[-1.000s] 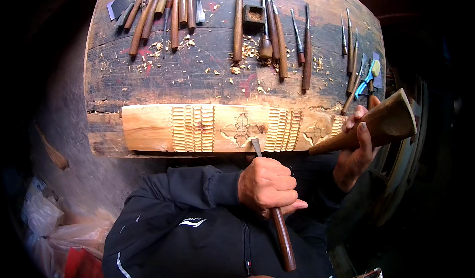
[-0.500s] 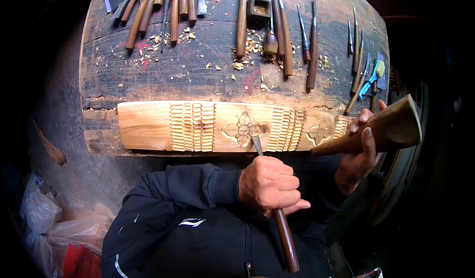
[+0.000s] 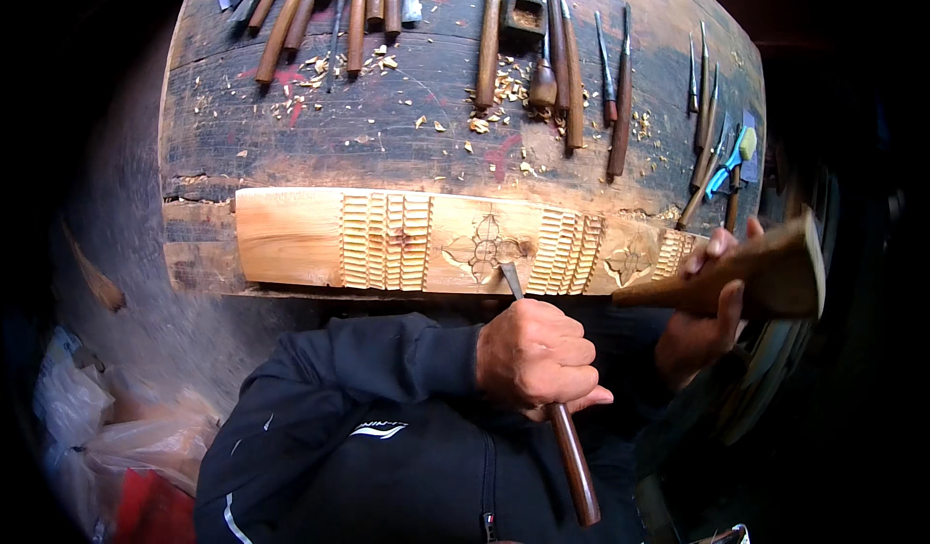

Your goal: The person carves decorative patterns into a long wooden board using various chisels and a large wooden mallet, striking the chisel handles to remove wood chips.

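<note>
My left hand [image 3: 538,355] is closed round a wood-carving chisel [image 3: 576,471] with a dark brown handle. Its metal blade rests on a long pale board [image 3: 291,239], at the lower right of a flower outline. That flower [image 3: 487,244] is partly cut in and marked with drawn lines. In my right hand [image 3: 702,336] is a tapered wooden mallet [image 3: 756,273], its thick end pointing right and its narrow end near the board's front edge. The mallet is apart from the chisel. Bands of stepped notches [image 3: 387,242] run across the board on both sides of the flower.
A worn dark workbench [image 3: 339,147] carries the board along its near edge. Several chisels [image 3: 489,50] lie at the back, among wood shavings [image 3: 509,89] and a small dark square box [image 3: 524,16]. A blue-handled brush [image 3: 731,161] lies at right. Plastic bags [image 3: 136,437] are at lower left.
The mallet's thick end has swung slightly lower in my right hand. The view has shifted a little; the chisel keeps nearly the same spot on the board.
</note>
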Demonstrator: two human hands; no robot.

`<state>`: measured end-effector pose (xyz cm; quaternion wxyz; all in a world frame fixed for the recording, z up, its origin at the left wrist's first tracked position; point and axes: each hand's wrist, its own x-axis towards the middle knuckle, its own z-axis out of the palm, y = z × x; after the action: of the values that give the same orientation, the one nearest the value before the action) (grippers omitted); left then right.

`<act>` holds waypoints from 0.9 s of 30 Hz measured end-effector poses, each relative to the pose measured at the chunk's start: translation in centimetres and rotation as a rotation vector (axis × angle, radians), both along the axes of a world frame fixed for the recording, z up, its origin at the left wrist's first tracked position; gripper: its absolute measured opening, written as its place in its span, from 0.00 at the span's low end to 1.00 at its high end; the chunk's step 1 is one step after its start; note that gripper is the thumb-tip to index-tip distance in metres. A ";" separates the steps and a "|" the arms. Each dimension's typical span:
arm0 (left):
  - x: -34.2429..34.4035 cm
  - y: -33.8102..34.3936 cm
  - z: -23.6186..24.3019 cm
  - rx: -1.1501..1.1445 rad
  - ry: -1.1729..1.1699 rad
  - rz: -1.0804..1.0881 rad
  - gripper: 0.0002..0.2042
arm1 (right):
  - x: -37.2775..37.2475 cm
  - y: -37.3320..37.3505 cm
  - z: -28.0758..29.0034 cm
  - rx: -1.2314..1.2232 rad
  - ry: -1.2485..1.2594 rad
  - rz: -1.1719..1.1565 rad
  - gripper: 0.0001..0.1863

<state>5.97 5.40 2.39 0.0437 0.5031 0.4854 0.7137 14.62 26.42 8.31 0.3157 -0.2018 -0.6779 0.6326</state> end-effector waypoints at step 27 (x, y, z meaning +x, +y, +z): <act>-0.5 -1.5 3.4 0.065 -0.190 0.060 0.21 | 7.8 -13.0 11.7 1.653 -0.697 -0.457 0.23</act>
<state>5.49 3.94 5.79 0.0519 0.4195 0.4702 0.7747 22.46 13.46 19.99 0.2547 -0.2203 -0.9140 -0.2264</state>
